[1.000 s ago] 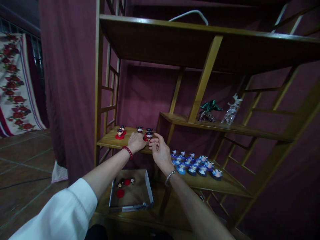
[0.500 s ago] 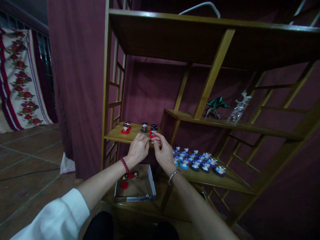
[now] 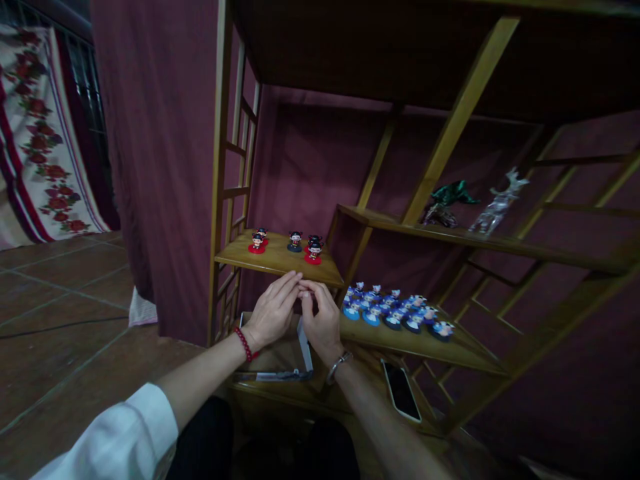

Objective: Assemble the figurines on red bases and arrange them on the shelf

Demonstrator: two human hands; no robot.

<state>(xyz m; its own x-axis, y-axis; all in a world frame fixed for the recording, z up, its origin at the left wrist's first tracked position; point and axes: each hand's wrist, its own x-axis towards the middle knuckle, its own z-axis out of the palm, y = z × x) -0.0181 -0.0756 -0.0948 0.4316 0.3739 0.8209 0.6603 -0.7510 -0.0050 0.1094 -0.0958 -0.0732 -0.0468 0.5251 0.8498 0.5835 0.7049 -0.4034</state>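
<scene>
— Hands first, please: how did they stand?

— They were together, just below the front edge of the upper shelf board (image 3: 275, 261). The left hand (image 3: 276, 308) had its fingers gathered and slightly bent, and the right hand (image 3: 321, 320) was half curled. Their fingertips met, or almost met.

— Did they have hold of something?

— This I could not tell, because the hands themselves covered the space between them.

— And where were the figurines?

— Five stood on that board. Seen from the hands, at twelve o'clock was the dark-based figurine (image 3: 295, 241). Between twelve and one, a red-based figurine (image 3: 314, 253) stood before another, partly hidden. Between ten and eleven was the left pair (image 3: 257, 243), one behind the other.

— What else was around?

— At three o'clock, rows of blue-and-white figurines (image 3: 371, 315) occupied the lower shelf board (image 3: 463, 350). At two, well apart, stood a clear antlered statuette (image 3: 500, 203). Between four and five lay a smartphone (image 3: 401, 391) with dark screen. Toward six or seven was an open shallow box (image 3: 307, 347), partly covered by the left hand.
</scene>
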